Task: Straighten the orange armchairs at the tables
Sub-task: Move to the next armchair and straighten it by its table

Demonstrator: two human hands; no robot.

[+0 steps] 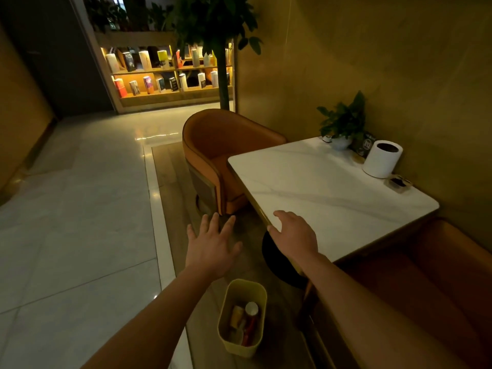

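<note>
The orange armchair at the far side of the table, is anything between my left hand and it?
Nothing visible blocks it. The left hand is open over bare floor, fingers toward the orange armchair. The yellow bin sits nearer you; the table is to its right.

The worktop (327, 187) looks like glossy white marble with grey veins and a brass-like metal edge. Beside it, the orange armchair (213, 145) looks like smooth leather. Left of the worktop, the floor (74, 203) is polished, reflective pale tile.
</note>
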